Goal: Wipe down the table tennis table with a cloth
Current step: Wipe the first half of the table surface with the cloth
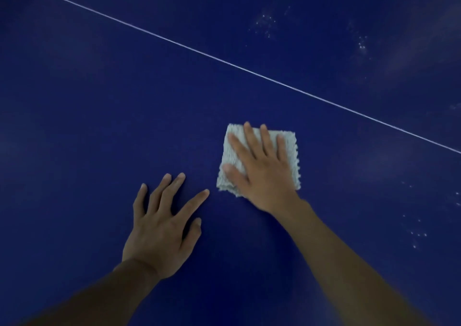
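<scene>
right hand (262, 173) presses flat, fingers spread, on the cloth (289, 151).

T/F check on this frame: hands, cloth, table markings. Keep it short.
1. The right hand lies flat on the cloth, fingers straight. True.
2. The left hand grips a corner of the cloth. False: it is spread on or just over the bare table, apart from the cloth.
3. The cloth lies across the white line. False: it sits on the near side, clear of the line.
4. Pale specks show on the table beyond the line. True.
5. The cloth is balled up. False: it lies folded flat, roughly square.
</scene>
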